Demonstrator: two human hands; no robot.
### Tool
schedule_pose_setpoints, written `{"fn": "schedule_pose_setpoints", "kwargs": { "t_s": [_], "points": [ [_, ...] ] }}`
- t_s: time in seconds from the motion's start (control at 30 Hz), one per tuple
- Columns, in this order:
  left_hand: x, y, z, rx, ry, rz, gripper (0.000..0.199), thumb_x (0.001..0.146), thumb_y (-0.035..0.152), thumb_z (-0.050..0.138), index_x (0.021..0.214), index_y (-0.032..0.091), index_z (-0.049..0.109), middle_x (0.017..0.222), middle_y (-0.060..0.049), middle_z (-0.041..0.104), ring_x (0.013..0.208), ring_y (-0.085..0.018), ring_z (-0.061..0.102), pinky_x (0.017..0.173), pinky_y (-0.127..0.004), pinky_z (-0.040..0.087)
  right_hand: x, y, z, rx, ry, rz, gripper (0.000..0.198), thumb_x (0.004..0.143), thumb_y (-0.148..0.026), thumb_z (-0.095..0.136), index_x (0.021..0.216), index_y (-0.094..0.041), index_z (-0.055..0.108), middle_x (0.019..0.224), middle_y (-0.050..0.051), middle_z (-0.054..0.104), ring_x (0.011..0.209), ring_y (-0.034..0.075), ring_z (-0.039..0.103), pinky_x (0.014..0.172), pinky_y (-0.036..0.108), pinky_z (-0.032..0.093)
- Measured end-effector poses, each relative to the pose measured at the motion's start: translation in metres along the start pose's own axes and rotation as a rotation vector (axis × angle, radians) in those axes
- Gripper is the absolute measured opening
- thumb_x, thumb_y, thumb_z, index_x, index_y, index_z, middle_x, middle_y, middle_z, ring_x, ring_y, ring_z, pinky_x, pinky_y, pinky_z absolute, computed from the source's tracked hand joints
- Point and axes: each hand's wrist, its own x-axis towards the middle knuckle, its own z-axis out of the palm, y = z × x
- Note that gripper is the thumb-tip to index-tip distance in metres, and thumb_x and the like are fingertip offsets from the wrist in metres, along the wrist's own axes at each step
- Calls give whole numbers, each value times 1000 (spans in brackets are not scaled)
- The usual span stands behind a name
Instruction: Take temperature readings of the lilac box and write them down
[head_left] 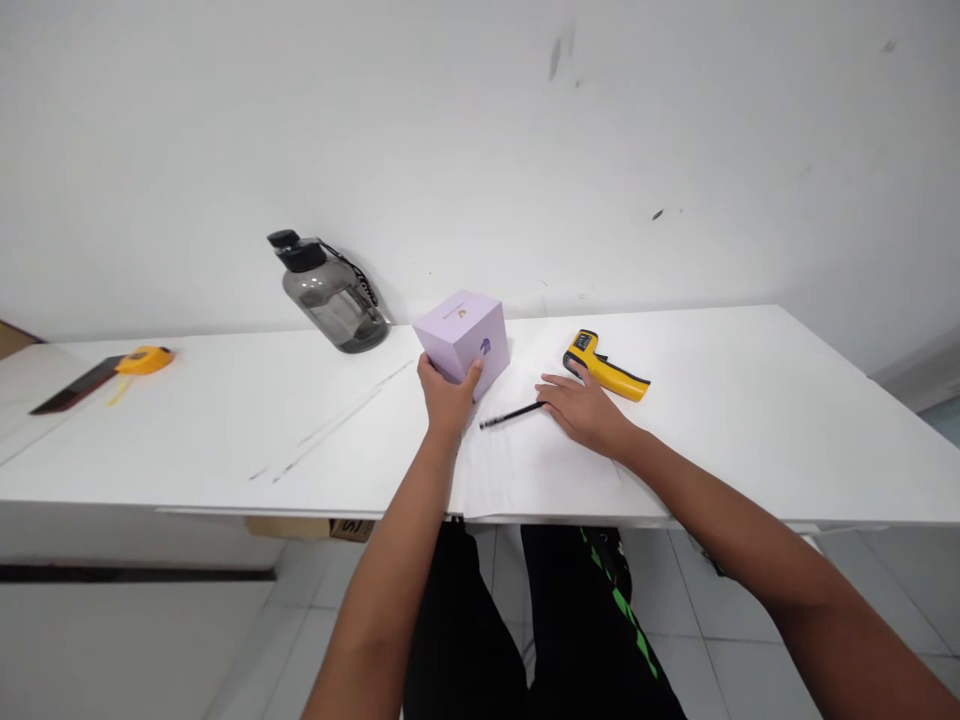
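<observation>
My left hand point(448, 392) grips the near side of a lilac cube-shaped box point(491, 345), thumb on the front face and fingers around its left side. The box stands on the table with a small dark logo on its front. My right hand point(585, 408) lies flat with fingers stretched out, over one end of a black pen point(511, 415). Under the pen and that hand is a white paper sheet point(536, 475). Just beyond my right fingers lies a yellow and black infrared thermometer point(619, 380); a finger reaches its edge, and contact is unclear.
A grey see-through water bottle point(334, 300) with a black cap stands near the wall, left of the box. Farther left on the white table point(750, 430) are a yellow tape measure point(146, 360) and a dark flat strip point(79, 387). The white wall point(465, 150) rises behind.
</observation>
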Motion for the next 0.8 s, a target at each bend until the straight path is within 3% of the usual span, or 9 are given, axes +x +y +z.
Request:
{"fn": "schedule_pose_setpoints", "kwargs": {
  "t_s": [0.13,0.2,0.27,0.37,0.47,0.53,0.6,0.7,0.8],
  "points": [
    [-1,5,0,18,11,-17,100,73,54,96,151,27,41,159,-18,48,151,-35,50,131,-58,39,-3,-12,9,251,270,108,21,111,-38,55,122,-25,69,121,13,85,121,32,80,121,69,51],
    [-1,8,0,42,15,-23,99,72,52,96,150,26,41,158,-18,49,150,-36,51,130,-58,40,-6,-25,17,411,511,139,20,113,-42,51,122,-27,60,132,16,82,134,31,74,115,64,58],
    [-1,10,0,50,18,-20,97,71,52,96,149,26,43,156,-18,51,150,-37,52,130,-57,40,-7,-38,23,500,582,69,19,114,-48,49,114,-29,54,135,16,81,139,31,71,116,63,57],
    [-1,10,1,45,43,-24,97,69,52,98,147,27,45,155,-17,51,150,-37,51,130,-58,40,-7,-48,23,535,484,57,30,112,-58,51,107,-29,57,143,17,77,147,33,65,122,64,51],
    [0,7,1,32,48,-22,98,68,54,98,147,28,46,155,-16,51,149,-37,52,129,-58,41,-4,-46,17,573,284,134,56,111,-74,41,117,-26,70,149,18,72,143,35,66,120,62,52],
    [0,7,1,33,38,-13,98,69,55,98,146,27,45,155,-16,52,149,-37,52,128,-58,41,-3,-43,14,636,107,235,74,108,-82,36,133,-23,74,135,18,77,120,32,76,108,57,60],
    [0,7,0,43,36,-4,97,69,55,97,146,26,45,154,-17,52,148,-37,53,127,-57,42,-3,-43,13,732,-72,338,83,106,-85,38,145,-21,71,112,14,81,89,25,77,89,47,66],
    [0,8,0,50,37,-1,96,69,55,97,145,25,46,153,-17,52,146,-37,54,126,-58,43,-5,-50,12,847,-238,365,80,103,-84,49,141,-18,75,94,9,79,71,19,70,71,36,63],
    [0,7,1,37,37,-1,98,68,55,97,146,26,45,153,-17,52,146,-37,54,127,-58,42,-6,-59,11,823,-264,234,57,103,-70,63,121,-19,82,101,10,81,82,21,74,77,35,62]
  ]
}}
